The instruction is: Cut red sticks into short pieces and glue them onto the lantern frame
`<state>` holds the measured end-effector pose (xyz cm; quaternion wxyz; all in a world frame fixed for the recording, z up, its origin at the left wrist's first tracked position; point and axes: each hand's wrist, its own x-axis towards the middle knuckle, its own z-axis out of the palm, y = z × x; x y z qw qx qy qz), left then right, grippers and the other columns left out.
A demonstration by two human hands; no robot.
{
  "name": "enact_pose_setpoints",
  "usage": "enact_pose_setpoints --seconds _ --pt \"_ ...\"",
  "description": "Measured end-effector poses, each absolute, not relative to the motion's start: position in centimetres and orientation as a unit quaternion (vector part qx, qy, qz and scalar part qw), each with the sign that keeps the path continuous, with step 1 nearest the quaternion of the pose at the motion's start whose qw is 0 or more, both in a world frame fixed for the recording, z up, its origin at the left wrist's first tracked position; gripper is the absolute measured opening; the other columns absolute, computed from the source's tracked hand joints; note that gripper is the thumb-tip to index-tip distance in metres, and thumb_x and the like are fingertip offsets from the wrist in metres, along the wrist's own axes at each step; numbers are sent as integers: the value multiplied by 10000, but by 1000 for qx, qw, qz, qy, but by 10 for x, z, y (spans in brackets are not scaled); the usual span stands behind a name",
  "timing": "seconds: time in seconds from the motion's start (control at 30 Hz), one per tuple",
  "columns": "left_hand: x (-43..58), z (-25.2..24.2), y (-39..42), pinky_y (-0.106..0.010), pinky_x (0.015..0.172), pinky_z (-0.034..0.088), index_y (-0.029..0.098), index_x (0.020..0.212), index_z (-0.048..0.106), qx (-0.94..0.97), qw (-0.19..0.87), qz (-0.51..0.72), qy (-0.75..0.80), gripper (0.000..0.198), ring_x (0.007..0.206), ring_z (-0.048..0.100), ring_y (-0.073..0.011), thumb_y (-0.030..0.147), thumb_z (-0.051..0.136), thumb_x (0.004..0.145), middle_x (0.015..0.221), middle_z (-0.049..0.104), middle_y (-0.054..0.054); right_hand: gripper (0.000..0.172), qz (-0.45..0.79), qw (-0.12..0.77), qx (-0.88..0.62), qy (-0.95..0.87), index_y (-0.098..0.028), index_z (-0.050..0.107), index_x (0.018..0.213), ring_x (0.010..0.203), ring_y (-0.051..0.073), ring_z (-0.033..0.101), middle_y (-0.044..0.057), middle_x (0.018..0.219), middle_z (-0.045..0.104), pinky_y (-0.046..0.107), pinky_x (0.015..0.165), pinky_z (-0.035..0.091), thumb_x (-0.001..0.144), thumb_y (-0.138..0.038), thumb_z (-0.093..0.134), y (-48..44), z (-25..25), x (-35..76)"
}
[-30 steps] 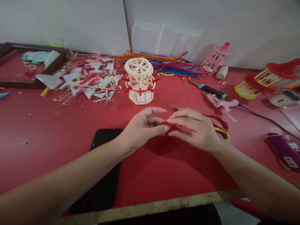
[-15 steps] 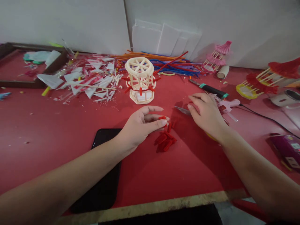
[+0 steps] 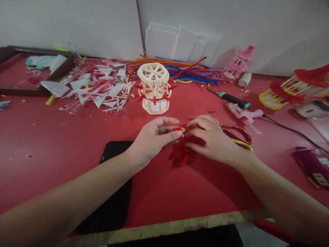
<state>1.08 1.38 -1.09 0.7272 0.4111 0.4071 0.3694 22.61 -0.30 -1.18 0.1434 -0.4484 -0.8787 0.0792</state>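
Observation:
My left hand pinches a short red fuzzy piece, like cut pipe cleaner, between thumb and fingers. Below its fingertips lies a small pile of similar red pieces on the red table. My right hand hovers over the right side of that pile, fingers bent and apart, with nothing visible in them. Scissors with red and yellow handles lie partly hidden under the right hand. Beyond my hands a cream stick-built frame stands upright, with red pieces sticking out around its middle.
Paper scraps and pipe cleaners lie along the back. A black phone rests by my left forearm. To the right are a pink glue gun, a cutter, a purple box and a red-roofed model.
My right hand has moved left and nearer me, from beside the glue gun to the red pile, uncovering the scissor handles and a loose red bit. My left hand stays in place.

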Motion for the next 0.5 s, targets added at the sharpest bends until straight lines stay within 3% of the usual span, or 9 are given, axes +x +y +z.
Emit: enact_pose_setpoints --seconds 0.17,0.37,0.5 --pt "10 -8 13 -232 676 539 202 1080 632 518 656 333 436 353 795 703 -142 314 769 775 912 776 -31 113 104 125 -442 -882 -197 639 898 1028 250 508 77 1005 621 419 891 391 940 -245 546 -2 -11 223" --pt "10 -7 5 -250 681 530 172 837 721 644 586 276 408 112 769 707 -171 280 719 804 830 762 -43 88 175 169 -448 -861 -206 547 894 945 219 516 63 939 619 374 845 420 929 -157 483 -4 -7 223" --pt "9 -5 0 -243 615 511 193 846 766 717 552 232 356 101 628 655 -136 259 693 825 771 722 -35 70 220 203 -473 -829 -213 544 893 837 177 576 30 881 637 309 760 446 917 -157 510 -4 -2 225"
